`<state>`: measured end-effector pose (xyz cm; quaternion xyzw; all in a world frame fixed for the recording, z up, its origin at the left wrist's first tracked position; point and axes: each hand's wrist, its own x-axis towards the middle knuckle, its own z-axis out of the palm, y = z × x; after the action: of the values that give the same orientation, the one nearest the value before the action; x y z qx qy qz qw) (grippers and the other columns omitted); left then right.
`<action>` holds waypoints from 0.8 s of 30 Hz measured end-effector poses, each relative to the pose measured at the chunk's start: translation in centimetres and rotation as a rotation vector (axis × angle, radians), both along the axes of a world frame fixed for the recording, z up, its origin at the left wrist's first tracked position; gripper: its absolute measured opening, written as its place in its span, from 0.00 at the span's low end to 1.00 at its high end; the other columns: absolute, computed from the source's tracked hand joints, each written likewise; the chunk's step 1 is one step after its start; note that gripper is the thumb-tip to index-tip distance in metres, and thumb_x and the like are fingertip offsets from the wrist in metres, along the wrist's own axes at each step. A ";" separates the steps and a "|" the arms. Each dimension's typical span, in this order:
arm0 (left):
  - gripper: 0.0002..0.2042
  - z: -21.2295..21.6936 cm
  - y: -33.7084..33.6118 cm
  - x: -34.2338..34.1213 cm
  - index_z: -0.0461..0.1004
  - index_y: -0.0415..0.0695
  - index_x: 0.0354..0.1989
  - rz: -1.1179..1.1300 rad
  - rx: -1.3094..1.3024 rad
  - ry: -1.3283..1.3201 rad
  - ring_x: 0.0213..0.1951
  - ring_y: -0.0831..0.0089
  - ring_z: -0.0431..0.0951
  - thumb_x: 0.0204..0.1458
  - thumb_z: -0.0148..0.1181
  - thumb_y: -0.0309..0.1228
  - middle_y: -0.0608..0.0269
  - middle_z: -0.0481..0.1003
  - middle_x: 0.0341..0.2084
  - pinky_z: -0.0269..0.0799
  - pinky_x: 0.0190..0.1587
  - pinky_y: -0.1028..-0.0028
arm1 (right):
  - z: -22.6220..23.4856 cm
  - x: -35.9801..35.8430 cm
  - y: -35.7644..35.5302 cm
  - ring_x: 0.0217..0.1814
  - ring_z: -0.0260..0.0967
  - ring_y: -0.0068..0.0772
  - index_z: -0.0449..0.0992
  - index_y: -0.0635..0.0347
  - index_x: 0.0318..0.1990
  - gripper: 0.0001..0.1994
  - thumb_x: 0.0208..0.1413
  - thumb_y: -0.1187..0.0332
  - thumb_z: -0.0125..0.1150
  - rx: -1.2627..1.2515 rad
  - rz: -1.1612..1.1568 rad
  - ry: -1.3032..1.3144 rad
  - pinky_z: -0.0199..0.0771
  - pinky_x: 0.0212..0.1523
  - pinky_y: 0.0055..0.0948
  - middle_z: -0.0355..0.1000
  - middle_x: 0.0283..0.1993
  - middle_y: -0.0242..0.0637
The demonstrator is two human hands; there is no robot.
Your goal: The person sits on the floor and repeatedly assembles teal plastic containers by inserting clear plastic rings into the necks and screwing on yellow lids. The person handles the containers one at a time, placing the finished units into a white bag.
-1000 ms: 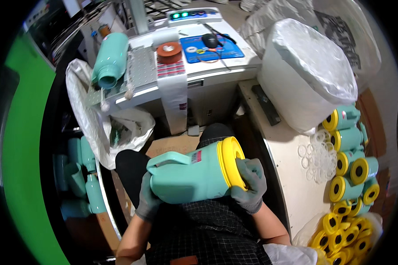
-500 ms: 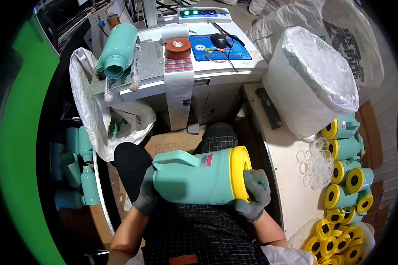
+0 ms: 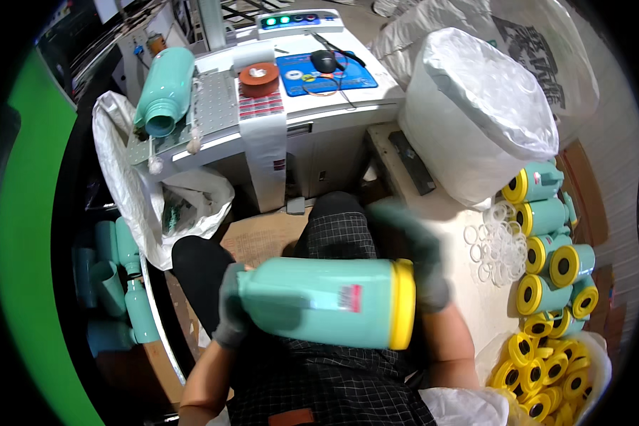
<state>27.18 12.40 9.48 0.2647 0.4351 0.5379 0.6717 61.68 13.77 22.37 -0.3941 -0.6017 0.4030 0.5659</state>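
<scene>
A mint-green jug-like bottle shell (image 3: pixel 319 302) lies sideways over my lap, a yellow ring (image 3: pixel 402 304) fitted on its right end. A small red-and-white sticker (image 3: pixel 349 298) faces up on its side. Its narrower left end is gripped by my left hand (image 3: pixel 231 309), in a grey glove. My right hand (image 3: pixel 429 266), gloved too, is off the bottle just beyond the yellow end; motion smears its fingers. Another green bottle body (image 3: pixel 167 89) lies on the worktable at the far left, mouth toward me.
On the right bench are loose clear rings (image 3: pixel 497 245), green bottles with yellow ends (image 3: pixel 539 295) and a bag of yellow rings (image 3: pixel 547 376). A big white sack (image 3: pixel 476 121) stands behind. A sticker roll (image 3: pixel 259 82) hangs its strip off the worktable. More green shells (image 3: pixel 142 309) lie left.
My right hand has left the yellow end and swung up and away. The bottle has rolled, hiding its handle and bringing the sticker lower on its side. The view has shifted slightly.
</scene>
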 end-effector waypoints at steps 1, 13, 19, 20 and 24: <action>0.14 0.1 0.0 0.4 0.72 0.43 0.44 -0.031 0.057 0.030 0.39 0.78 0.77 0.71 0.46 0.42 0.68 0.75 0.36 0.76 0.45 0.75 | -0.9 0.0 0.4 0.74 0.65 0.42 0.68 0.68 0.69 0.31 0.75 0.48 0.43 -0.031 0.196 -0.028 0.61 0.76 0.42 0.69 0.70 0.50; 0.19 -1.6 0.0 1.4 0.67 0.41 0.62 0.028 0.356 0.447 0.56 0.67 0.74 0.74 0.44 0.42 0.61 0.73 0.54 0.71 0.62 0.66 | -7.8 -2.3 -8.6 0.57 0.70 0.48 0.65 0.70 0.70 0.34 0.67 0.51 0.59 0.366 -0.470 -0.520 0.69 0.61 0.44 0.67 0.65 0.58; 0.24 13.9 2.0 8.6 0.67 0.43 0.61 -0.339 1.300 0.779 0.54 0.59 0.73 0.62 0.62 0.43 0.53 0.71 0.52 0.71 0.59 0.59 | -10.0 2.5 -11.4 0.58 0.76 0.35 0.72 0.66 0.66 0.29 0.77 0.48 0.40 -0.515 -0.538 0.716 0.77 0.62 0.36 0.78 0.58 0.45; 0.29 14.2 2.5 9.7 0.66 0.43 0.65 -0.440 1.424 0.681 0.58 0.57 0.72 0.61 0.63 0.46 0.51 0.69 0.56 0.70 0.61 0.58 | -10.7 3.0 -12.0 0.56 0.77 0.35 0.72 0.66 0.64 0.29 0.77 0.47 0.41 -0.470 -0.544 0.707 0.78 0.60 0.37 0.78 0.57 0.44; 0.44 13.2 2.5 12.9 0.59 0.43 0.74 -0.454 1.456 0.606 0.65 0.53 0.69 0.53 0.72 0.50 0.45 0.61 0.67 0.66 0.66 0.54 | -10.5 8.6 -13.5 0.61 0.76 0.40 0.71 0.65 0.64 0.20 0.69 0.67 0.59 -0.151 -0.897 0.102 0.75 0.63 0.39 0.76 0.61 0.47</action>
<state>40.07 14.90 22.68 0.8499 0.0754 0.4416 0.2773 70.24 0.32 11.91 -0.6355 -0.3116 0.1799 0.6831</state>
